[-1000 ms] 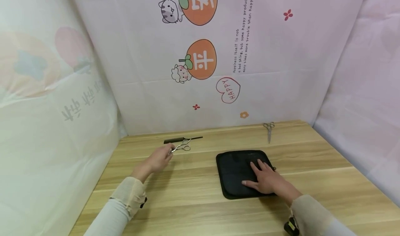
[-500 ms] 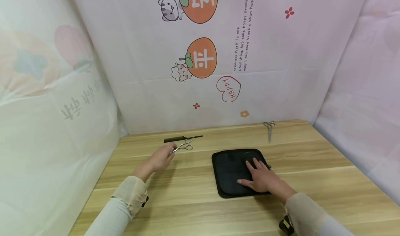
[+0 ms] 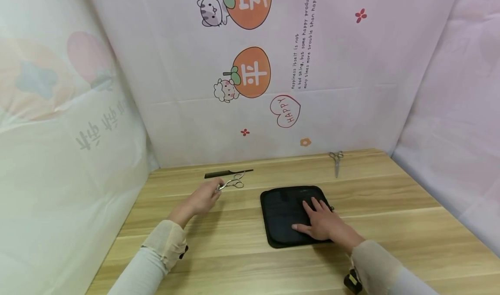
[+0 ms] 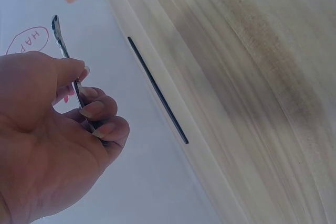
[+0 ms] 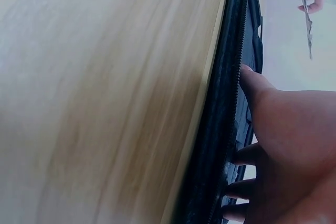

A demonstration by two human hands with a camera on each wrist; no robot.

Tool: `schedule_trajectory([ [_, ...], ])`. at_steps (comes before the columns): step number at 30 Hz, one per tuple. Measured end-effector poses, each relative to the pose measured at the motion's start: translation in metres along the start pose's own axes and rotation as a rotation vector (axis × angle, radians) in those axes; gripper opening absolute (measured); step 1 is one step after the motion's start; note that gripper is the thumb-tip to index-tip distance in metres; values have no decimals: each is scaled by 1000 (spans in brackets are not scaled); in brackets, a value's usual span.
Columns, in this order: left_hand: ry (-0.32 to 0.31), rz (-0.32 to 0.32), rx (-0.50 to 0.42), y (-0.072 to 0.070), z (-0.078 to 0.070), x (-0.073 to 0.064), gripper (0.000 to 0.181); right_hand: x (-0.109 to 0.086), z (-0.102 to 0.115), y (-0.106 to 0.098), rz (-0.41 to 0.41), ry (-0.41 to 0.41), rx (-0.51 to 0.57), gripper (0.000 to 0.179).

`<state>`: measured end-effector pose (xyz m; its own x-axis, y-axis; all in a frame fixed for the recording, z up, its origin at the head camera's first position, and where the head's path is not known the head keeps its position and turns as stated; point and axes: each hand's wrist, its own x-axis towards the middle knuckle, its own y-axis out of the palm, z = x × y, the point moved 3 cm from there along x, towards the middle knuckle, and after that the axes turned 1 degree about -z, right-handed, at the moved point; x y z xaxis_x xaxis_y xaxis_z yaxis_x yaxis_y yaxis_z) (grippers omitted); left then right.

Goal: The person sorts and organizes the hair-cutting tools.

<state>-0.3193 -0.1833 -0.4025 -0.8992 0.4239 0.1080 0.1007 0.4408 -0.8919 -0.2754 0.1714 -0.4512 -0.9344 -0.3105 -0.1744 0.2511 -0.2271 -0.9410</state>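
My left hand (image 3: 204, 196) grips a pair of silver scissors (image 3: 236, 182) by the blade end, so the finger loops stick out to the right. In the left wrist view the fingers curl round the scissors (image 4: 60, 38), and most of the blades are hidden in the hand. My right hand (image 3: 322, 222) lies with fingers spread on a flat black zippered case (image 3: 279, 212). The right wrist view shows the zipper (image 5: 239, 61) along the case's edge, with thumb and fingertips on its upper face.
A black tail comb (image 3: 218, 174) lies at the table's back edge, just beyond the left hand. Another pair of scissors (image 3: 337, 165) rests at the back right. The wooden table (image 3: 390, 217) is walled by white printed cloth (image 3: 187, 126) at the back and sides.
The black case has slid left under my right hand, which moved along with it. My left hand has shifted slightly right with the scissors still held.
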Motion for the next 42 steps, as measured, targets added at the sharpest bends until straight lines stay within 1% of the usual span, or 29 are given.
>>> schedule_trajectory([
  [4,-4,16,-8,1,-3,2,27,0,4,0,2,-8,2,89],
  [9,3,22,-3,2,-4,5,28,0,9,-1,0,-16,-8,89],
  [16,30,16,7,3,-8,7,27,3,16,1,-2,-17,-5,87],
  [19,36,21,-5,4,-10,7,26,3,19,2,1,-15,-7,87],
  [25,20,31,-24,3,-15,7,26,5,25,3,0,-30,5,85],
  [30,13,37,-20,3,-18,7,27,5,26,2,-10,-11,-9,83],
  [36,32,34,-6,3,-21,8,25,4,28,1,-26,14,-36,82],
  [42,59,30,-14,5,-25,10,24,4,29,2,-29,26,-42,82],
])
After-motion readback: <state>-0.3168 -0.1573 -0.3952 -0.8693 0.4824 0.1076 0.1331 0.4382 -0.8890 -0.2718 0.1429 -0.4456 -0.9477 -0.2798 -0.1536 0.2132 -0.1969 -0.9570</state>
